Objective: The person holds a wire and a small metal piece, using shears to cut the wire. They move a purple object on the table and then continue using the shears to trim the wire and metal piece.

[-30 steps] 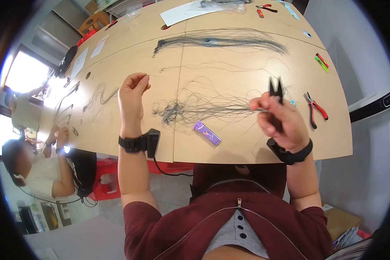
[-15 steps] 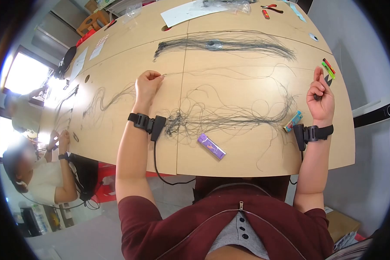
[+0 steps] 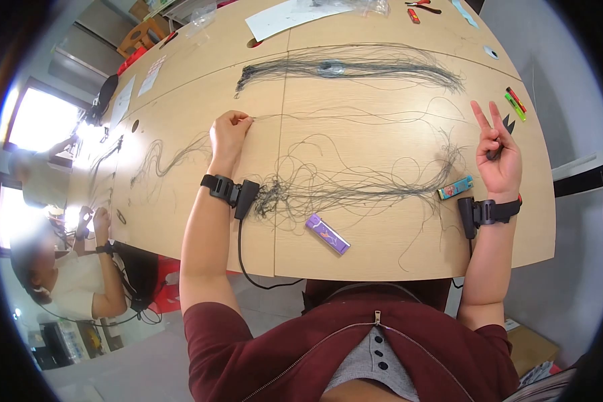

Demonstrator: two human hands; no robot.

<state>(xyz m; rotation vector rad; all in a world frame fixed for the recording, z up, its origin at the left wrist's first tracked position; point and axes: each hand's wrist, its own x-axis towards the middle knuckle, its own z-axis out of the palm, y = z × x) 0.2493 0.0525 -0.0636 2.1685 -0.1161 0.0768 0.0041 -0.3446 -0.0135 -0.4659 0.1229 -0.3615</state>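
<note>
My left hand (image 3: 228, 137) is closed in a pinch on the end of a thin dark thread (image 3: 355, 122), which runs rightward across the table. On the right side, my right hand (image 3: 500, 161) has two fingers stretched up and apart, while its other fingers curl round small black scissors (image 3: 509, 125). The scissors' blades stick out beside the hand. Between my forearms lies a loose, tangled bundle of dark threads (image 3: 355, 191), knotted at its left end. A straighter thread bundle (image 3: 388, 67) lies farther back.
Near me lie a purple lighter (image 3: 327, 234) and a blue lighter (image 3: 455, 188). Green and red lighter-like sticks (image 3: 515, 104) are at the right edge. Red-handled pliers (image 3: 425, 7) and white paper (image 3: 288, 22) are at the back. Another person (image 3: 80, 281) works at the left.
Two fingers of my right hand have straightened and spread apart, and the scissors stay in its grip. My left hand keeps its pinch at nearly the same spot.
</note>
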